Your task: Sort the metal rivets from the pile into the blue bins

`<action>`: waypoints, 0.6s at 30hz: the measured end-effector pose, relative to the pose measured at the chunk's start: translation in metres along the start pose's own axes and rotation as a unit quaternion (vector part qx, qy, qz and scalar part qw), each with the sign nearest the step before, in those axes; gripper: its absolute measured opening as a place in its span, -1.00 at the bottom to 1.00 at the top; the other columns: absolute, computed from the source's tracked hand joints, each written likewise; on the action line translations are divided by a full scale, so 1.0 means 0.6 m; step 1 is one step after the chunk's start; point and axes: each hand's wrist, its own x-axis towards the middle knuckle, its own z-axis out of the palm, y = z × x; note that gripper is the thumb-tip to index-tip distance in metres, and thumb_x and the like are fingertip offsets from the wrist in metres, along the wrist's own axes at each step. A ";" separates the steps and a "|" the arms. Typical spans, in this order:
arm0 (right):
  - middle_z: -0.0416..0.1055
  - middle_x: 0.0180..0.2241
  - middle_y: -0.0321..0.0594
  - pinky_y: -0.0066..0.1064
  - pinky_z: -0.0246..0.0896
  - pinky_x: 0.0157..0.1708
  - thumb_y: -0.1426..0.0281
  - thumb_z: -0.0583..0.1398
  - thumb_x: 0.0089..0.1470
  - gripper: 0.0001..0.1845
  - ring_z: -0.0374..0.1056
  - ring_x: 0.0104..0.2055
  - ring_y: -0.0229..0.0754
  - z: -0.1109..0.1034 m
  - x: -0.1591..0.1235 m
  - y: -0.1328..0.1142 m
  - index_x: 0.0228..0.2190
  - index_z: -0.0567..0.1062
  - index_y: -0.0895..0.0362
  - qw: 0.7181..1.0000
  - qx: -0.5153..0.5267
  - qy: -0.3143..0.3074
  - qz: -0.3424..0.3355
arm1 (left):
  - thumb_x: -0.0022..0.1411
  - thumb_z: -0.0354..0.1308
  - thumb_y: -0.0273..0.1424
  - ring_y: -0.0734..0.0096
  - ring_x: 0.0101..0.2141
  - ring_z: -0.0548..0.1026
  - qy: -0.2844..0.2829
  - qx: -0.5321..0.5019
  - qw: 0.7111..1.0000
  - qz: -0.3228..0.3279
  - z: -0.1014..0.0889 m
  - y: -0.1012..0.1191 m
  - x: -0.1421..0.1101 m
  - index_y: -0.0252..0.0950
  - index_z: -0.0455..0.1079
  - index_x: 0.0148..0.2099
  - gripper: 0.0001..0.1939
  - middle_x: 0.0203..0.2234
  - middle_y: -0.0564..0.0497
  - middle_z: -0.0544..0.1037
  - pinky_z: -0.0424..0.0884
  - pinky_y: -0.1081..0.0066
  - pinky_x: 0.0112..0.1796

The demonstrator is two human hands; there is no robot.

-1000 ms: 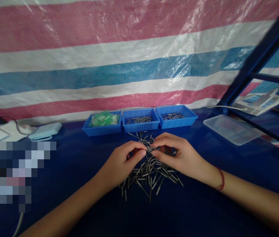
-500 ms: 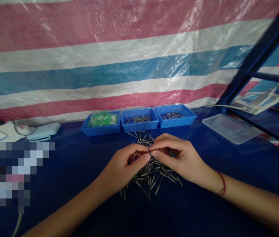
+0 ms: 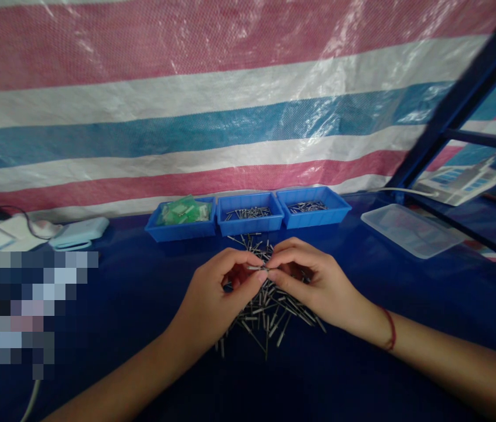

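Observation:
A small metal blind rivet (image 3: 255, 268) lies between the fingertips of both hands, just above a pile. My left hand (image 3: 215, 290) pinches it with thumb and forefinger. From the other side my right hand (image 3: 320, 281), with a red cord at its wrist, has thumb and forefinger closed at the rivet's right end; the fingers partly cover it. Underneath, a loose pile of blind rivets (image 3: 269, 310) spreads over the dark blue table (image 3: 248, 387), pointing in many directions. The hands hide part of this pile.
Behind the pile stand a blue bin (image 3: 181, 233) of green packets, a middle blue bin (image 3: 251, 226) and a right blue bin (image 3: 318, 219), both with rivets. A translucent lid (image 3: 412, 231) lies right. A light blue case (image 3: 78, 233) sits left. A striped tarp (image 3: 212, 135) hangs behind.
My hands met over the pile, hiding the fingertips' gap half a second ago. Now the left fingers have parted slightly and a rivet shows between them. The pile looks unchanged.

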 end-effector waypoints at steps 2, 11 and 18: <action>0.34 -0.35 -0.25 -0.48 0.14 -0.57 0.44 0.21 0.04 -0.94 0.22 -0.48 -0.37 0.001 -0.001 0.001 -0.37 0.49 0.10 1.000 0.010 -0.017 0.000 | 0.14 0.15 -0.34 0.48 -0.45 0.42 0.005 0.008 1.000 0.002 -0.001 0.001 0.000 -0.25 0.40 -0.27 -0.89 -0.46 0.10 0.47 0.31 0.48 -0.42; 0.37 -0.38 -0.23 -0.38 0.23 -0.40 0.42 0.11 0.11 -0.86 0.32 -0.36 -0.27 -0.015 0.006 -0.010 -0.44 0.45 0.12 0.999 -0.037 0.001 -0.014 | 0.18 0.09 -0.26 0.50 -0.48 0.39 -0.007 -0.024 0.999 -0.039 -0.003 0.000 0.006 -0.27 0.31 -0.22 -0.81 -0.48 0.11 0.42 0.30 0.48 -0.45; 0.44 -0.41 -0.17 -0.33 0.25 -0.35 0.29 0.12 0.08 -0.78 0.33 -0.40 -0.18 -0.103 0.055 0.071 -0.47 0.49 0.14 0.932 -0.258 0.252 0.029 | 0.24 -0.01 -0.24 0.47 -0.47 0.42 0.006 0.032 0.998 -0.046 -0.020 -0.019 0.021 -0.27 0.32 -0.13 -0.75 -0.47 0.09 0.43 0.33 0.46 -0.43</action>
